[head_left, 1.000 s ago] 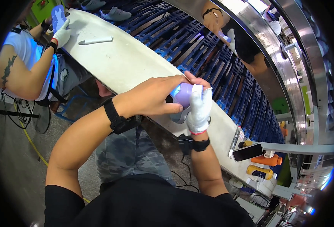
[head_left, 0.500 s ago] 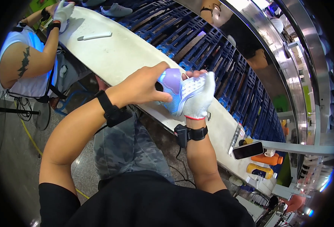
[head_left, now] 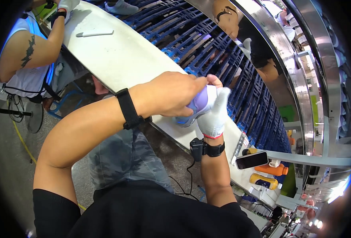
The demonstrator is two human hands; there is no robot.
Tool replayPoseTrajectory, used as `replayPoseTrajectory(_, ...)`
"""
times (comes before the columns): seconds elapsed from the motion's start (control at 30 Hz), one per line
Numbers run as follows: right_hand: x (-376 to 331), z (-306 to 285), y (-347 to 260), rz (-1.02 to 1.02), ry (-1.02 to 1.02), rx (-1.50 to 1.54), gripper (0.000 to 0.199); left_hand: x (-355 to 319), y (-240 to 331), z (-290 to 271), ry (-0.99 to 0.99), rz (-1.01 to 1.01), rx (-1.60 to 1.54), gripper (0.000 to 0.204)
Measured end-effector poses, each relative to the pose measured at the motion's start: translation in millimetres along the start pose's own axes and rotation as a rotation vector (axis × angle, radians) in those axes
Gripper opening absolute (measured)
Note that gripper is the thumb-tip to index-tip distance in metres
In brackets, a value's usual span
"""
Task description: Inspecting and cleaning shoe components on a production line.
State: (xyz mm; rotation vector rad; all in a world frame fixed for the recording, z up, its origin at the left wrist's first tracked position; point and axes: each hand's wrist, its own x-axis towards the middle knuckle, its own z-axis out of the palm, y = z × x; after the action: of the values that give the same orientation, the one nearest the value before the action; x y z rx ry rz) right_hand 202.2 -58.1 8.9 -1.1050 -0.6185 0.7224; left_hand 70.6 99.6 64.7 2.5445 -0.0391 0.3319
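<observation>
Compared with the preceding view, the shoe (head_left: 202, 101) is turned so its patterned sole no longer shows, indicating reorientation within a two-handed grip. The bare left hand (head_left: 173, 93) closes on the purple upper; the gloved right hand (head_left: 214, 116) appears to hold the sole side, contact partly hidden. The shoe is above the counter (head_left: 118, 59), near the blue slats (head_left: 227, 75). Working room lies leftward; a phone (head_left: 251, 160) stands to the right.

Factory workshop; blue slatted conveyor (head_left: 259, 115); long white worktable (head_left: 116, 55); curved steel housing (head_left: 271, 41); co-worker (head_left: 28, 55) alongside.
</observation>
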Motion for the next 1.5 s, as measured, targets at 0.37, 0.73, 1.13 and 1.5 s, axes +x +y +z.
replayPoseTrajectory(0.37,-39,-17,-26,-0.149,0.011,-0.735,0.048,-2,26,-2,-0.099,0.117,0.142,0.078)
replayPoseTrajectory(0.73,-103,-2,47,-0.535,-0.093,-0.998,0.063,-134,18,15,0.256,-0.248,-0.142,0.073)
replayPoseTrajectory(1.13,-82,6,39,-0.078,0.082,-0.299,0.079,-141,-19,36,0.51,-0.245,-0.47,0.068)
replayPoseTrajectory(1.5,-14,-8,-173,-0.89,0.168,-0.543,0.089,-69,-50,-24,0.542,-0.16,-0.692,0.026)
